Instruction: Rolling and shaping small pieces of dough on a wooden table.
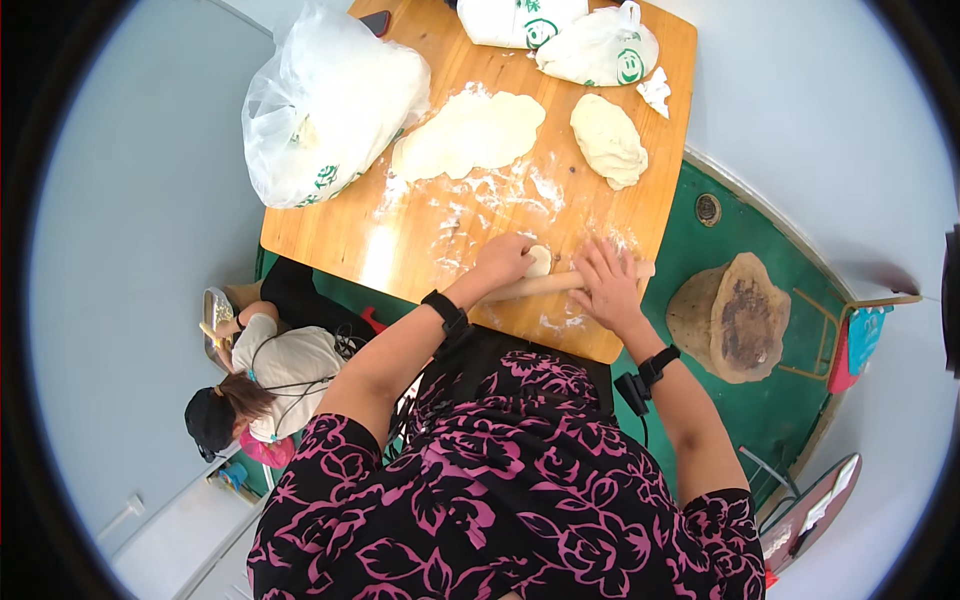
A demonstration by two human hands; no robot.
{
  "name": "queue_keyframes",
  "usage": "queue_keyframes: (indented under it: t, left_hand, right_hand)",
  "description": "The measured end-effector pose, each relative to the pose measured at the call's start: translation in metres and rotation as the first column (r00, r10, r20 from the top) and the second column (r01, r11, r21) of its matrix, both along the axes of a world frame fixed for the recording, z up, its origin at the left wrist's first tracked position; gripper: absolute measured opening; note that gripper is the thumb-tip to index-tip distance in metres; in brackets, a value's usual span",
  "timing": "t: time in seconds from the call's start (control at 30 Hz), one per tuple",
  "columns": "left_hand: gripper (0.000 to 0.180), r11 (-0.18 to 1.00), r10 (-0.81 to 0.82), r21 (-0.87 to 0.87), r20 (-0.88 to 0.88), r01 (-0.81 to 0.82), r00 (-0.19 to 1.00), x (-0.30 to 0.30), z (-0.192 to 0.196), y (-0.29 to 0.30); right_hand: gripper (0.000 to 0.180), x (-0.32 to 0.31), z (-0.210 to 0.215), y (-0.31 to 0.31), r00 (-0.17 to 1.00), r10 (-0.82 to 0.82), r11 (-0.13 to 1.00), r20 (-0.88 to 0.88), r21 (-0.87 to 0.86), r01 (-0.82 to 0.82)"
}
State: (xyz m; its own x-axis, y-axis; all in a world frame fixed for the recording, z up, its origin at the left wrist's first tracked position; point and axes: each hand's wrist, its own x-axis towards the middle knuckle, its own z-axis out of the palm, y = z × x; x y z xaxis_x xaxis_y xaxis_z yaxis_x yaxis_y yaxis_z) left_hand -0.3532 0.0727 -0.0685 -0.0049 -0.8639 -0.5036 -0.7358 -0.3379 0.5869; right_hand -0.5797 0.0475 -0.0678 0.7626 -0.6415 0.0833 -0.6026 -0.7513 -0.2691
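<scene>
My left hand [504,262] is closed at the edge of a small round dough wrapper [539,262], its fingertips pinching the near-left rim. Just on the near side of the wrapper lies a wooden rolling pin [540,286], slanting across the table's front part. My right hand [608,282] rests over the pin's right half, fingers reaching forward past it and the thumb along its near side. Farther back is a large flat sheet of dough [470,135], dusted with flour. A folded lump of dough [609,142] sits to its right.
A big plastic bag [335,110] stands at the wooden table's [400,255] left. Two more white bags [600,48] [520,22] and a crumpled tissue [655,92] lie at the back. A wood stump [735,318] stands right of the table. Another person [285,375] sits at left.
</scene>
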Motion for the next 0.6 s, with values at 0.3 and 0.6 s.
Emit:
queue_keyframes:
  t: [0.3,0.6]
  left_hand:
    - [0.016,0.848,-0.479,-0.160,0.178,0.505,0.860,0.007,0.007,-0.039]
    - [0.011,0.794,-0.605,0.011,-0.080,0.608,0.792,0.005,0.013,-0.047]
  right_hand:
    - [0.047,0.007,-0.005,-0.030,0.993,0.109,0.994,0.032,-0.014,-0.109]
    - [0.046,-0.001,-0.007,-0.014,0.985,0.148,0.989,0.091,0.014,-0.150]
